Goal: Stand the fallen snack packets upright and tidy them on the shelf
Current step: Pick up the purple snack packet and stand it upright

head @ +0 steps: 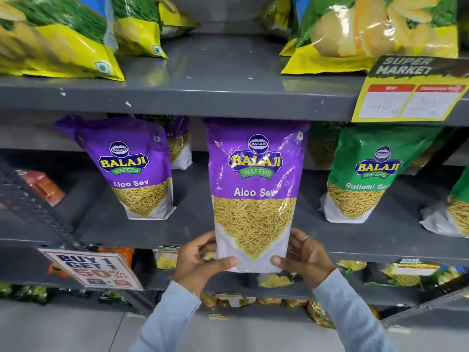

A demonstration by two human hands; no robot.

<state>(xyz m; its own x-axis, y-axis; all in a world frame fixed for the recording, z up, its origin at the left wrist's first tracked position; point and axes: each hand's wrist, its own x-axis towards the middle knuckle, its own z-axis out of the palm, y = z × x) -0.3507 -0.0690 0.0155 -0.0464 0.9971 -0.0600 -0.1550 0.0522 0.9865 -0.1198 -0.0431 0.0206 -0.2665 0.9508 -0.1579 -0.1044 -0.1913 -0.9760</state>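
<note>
A purple Aloo Sev packet (255, 189) is held upright in front of the middle shelf (380, 240), its top reaching the shelf above. My left hand (200, 260) grips its lower left corner and my right hand (303, 259) grips its lower right corner, thumbs across the white bottom. Another purple Aloo Sev packet (134, 168) stands upright on the shelf to the left, with a further purple packet (179, 143) behind it. A green Ratlami Sev packet (365, 174) stands to the right, leaning slightly.
The upper shelf (215, 97) carries green-and-yellow chip bags (58, 41) on both sides. A yellow price tag (408, 97) hangs at right, a "Buy 1 Get 1" sign (94, 270) at lower left. Lower shelves hold small packets (403, 273); grey floor below.
</note>
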